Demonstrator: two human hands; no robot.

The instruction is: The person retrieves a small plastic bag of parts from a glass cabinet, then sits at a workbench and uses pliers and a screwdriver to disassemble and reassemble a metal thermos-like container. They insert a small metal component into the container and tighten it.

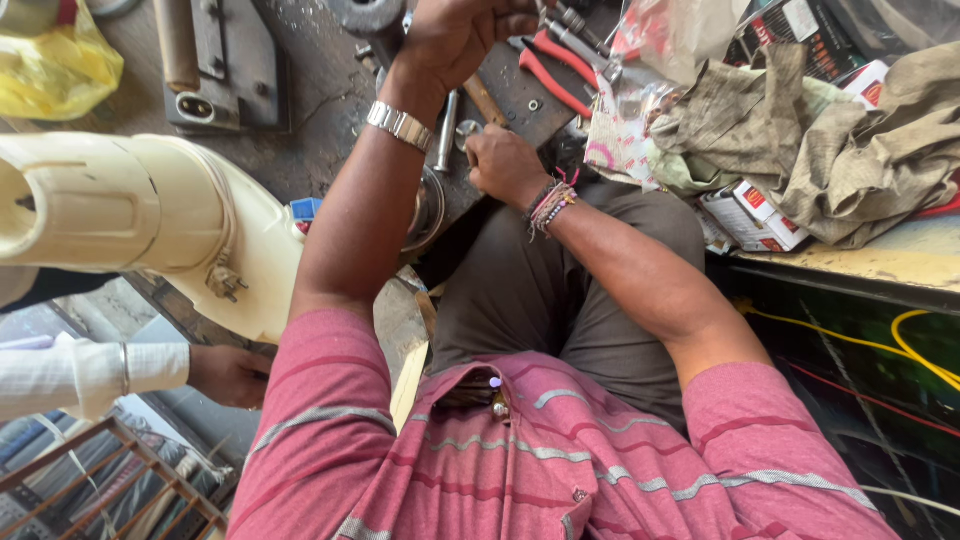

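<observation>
My left hand (452, 35), with a metal watch on its wrist, reaches to the top edge of the view. Its fingers are curled around a metal tool (568, 22) that is partly cut off by the frame. My right hand (505, 165), with thread bracelets on its wrist, is closed on a small silver metal piece (466, 131) over the dark workbench (320, 90). A wooden handle (487, 101) and a metal rod (446, 128) lie between the two hands. A round metal part (432, 205) sits just under my left forearm.
A large cream plastic housing (150, 210) fills the left side. Another person's hand (230, 375) in a white sleeve is below it. Red-handled pliers (550, 70), crumpled cloths (830, 140), small boxes (755, 215), a yellow bag (50, 70) and yellow wires (905, 350) lie around.
</observation>
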